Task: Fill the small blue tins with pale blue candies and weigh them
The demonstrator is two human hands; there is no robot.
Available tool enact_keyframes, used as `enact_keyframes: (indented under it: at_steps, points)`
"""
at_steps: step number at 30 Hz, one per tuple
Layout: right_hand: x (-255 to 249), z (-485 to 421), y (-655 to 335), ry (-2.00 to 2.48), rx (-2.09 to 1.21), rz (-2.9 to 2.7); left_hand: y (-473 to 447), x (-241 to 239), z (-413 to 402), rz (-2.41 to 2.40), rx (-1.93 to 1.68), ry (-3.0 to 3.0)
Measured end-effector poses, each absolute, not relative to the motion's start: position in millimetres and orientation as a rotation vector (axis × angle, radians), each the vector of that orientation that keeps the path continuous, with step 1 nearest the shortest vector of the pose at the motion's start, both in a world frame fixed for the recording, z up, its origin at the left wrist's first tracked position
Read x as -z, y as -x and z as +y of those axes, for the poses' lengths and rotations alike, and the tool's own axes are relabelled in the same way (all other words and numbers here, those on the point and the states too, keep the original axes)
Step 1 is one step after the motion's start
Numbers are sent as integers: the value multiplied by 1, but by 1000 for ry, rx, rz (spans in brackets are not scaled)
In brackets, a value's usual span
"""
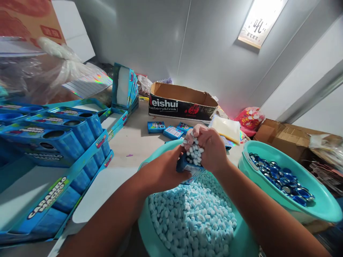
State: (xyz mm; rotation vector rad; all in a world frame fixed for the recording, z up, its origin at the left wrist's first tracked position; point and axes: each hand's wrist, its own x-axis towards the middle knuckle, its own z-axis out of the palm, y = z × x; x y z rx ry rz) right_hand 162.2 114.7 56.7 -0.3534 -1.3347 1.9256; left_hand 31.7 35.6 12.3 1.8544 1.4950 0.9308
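Blue printed box-shaped container (184,165) gripped in our left hand (170,171); our right hand (213,148) curls around small pale-blue oval pellets (195,154) at its mouth. Turquoise plastic tub (144,228) of pellets below both.

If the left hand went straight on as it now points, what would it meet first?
Most likely the right hand, just past the container in the left hand; depth is unclear.
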Motion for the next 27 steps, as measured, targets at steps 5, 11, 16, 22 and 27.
enact_keyframes:
  at_steps: [5, 11, 16, 22, 27]
  points:
    - [-56, 117, -164, 382, -1906, -1384, -33, -13, 35, 1502, -925, -1850]
    - [-55, 117, -166, 439, -1802, -1473, -33, -13, 37, 1464, -936, -1861]
    - [-54, 113, -164, 407, -1771, -1415, -32, -13, 34, 1530, -811, -1912]
    - [-56, 115, -166, 287, -1812, -1377, -32, -13, 34, 1473, -886, -1893]
    - [-55, 115, -167, 226, -1860, -1380, -31, -13, 34, 1500, -789, -1930]
